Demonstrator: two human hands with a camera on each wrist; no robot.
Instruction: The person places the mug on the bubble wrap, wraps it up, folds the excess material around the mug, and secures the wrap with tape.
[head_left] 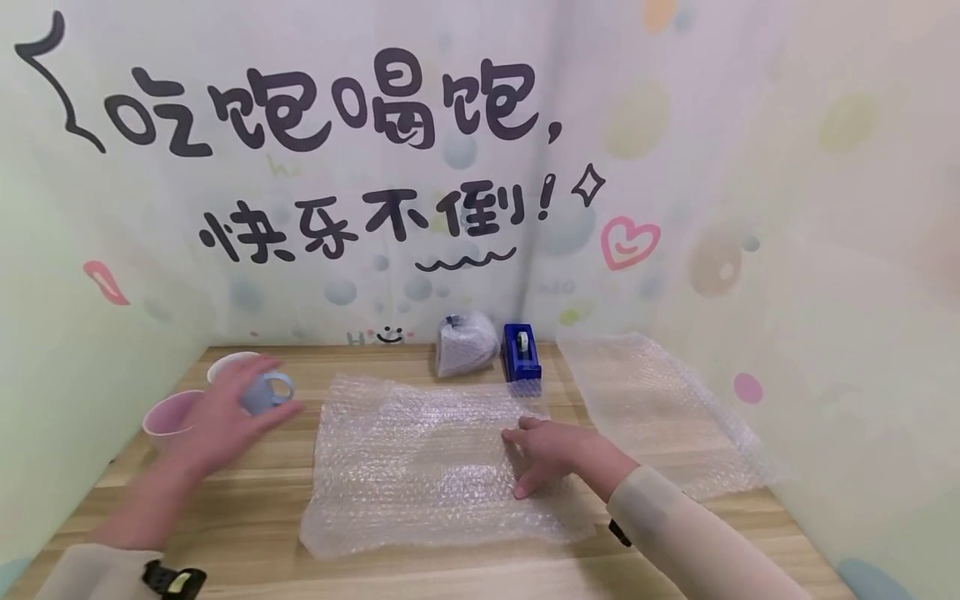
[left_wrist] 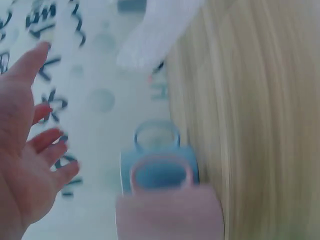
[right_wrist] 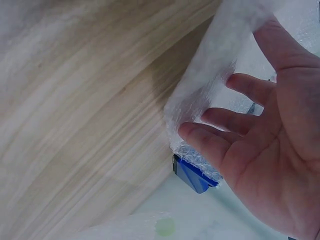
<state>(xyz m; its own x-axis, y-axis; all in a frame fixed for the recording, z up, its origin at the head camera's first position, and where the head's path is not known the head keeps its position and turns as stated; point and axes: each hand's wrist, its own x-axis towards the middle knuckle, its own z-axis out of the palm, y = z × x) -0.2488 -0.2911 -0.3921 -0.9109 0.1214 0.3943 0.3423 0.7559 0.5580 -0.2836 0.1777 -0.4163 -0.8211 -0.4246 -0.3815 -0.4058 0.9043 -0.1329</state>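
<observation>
My left hand [head_left: 225, 421] hovers over the left of the table, blurred, fingers spread and holding nothing. Partly behind it stand a light-blue mug [head_left: 260, 395] with its handle to the right and a pink mug [head_left: 168, 414]. In the left wrist view the hand lies apart from the pink mug [left_wrist: 170, 215]. At the centre, a sheet of bubble wrap [head_left: 412, 467] is spread on the table. My right hand [head_left: 551, 454] rests on its right part with fingers spread. In the right wrist view, fingertips [right_wrist: 187, 131] touch the bubble wrap [right_wrist: 192, 95].
A bundle wrapped in bubble wrap [head_left: 465, 346] stands against the back wall. Beside it is a blue tape dispenser [head_left: 521, 354]. Another bubble wrap sheet [head_left: 660, 408] lies at the right by the side wall. Printed walls enclose the wooden table [head_left: 247, 533] on three sides.
</observation>
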